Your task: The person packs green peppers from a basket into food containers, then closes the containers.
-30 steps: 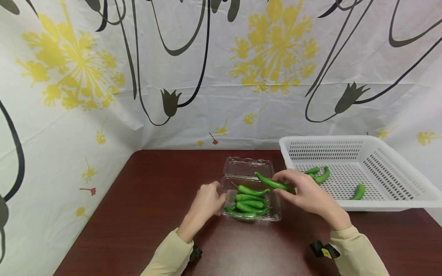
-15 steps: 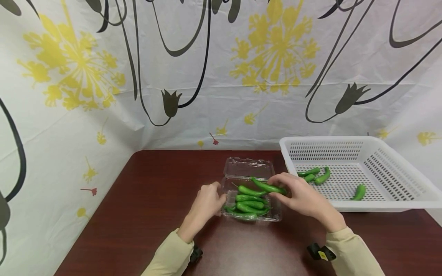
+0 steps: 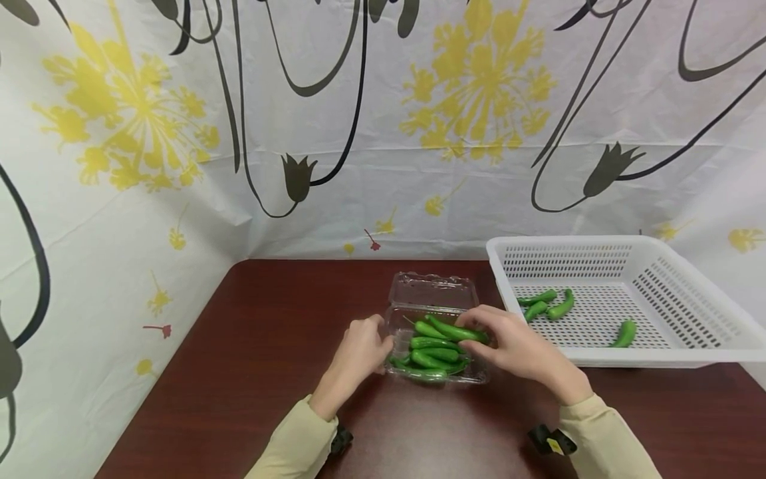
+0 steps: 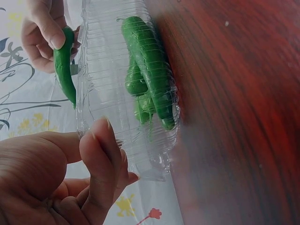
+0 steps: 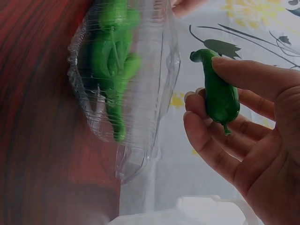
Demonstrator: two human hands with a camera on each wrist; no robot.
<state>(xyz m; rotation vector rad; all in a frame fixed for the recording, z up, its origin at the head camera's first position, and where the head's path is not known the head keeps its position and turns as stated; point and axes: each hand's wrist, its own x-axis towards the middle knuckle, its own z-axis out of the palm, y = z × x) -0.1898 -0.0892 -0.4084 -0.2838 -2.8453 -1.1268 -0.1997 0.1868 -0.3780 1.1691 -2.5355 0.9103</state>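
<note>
An open clear plastic clamshell container [image 3: 397, 332] lies on the table with several green chili peppers [image 3: 432, 359] inside. At its left wall my left hand [image 3: 361, 346] holds the rim, thumb and fingers bent about the edge in the left wrist view. My right hand [image 3: 511, 339] pinches a green chili pepper [image 5: 221, 96] between thumb and fingers. In the head view that pepper is over the right back part of the container, above the others. The right wrist view has it beside the container wall, stem end down in the picture. The fingertips under the pepper are partly hidden.
To the right stands a white perforated basket [image 3: 652, 299] with several green peppers [image 3: 560, 305] on its floor. The container's lid [image 3: 432, 291] is folded back towards the wall. A patterned cloth [image 3: 383, 120] hangs behind the dark red table [image 3: 275, 319].
My right hand has moved left and a little down with the chili pepper, from beside the basket to over the container. The left hand has stayed at the container's rim.
</note>
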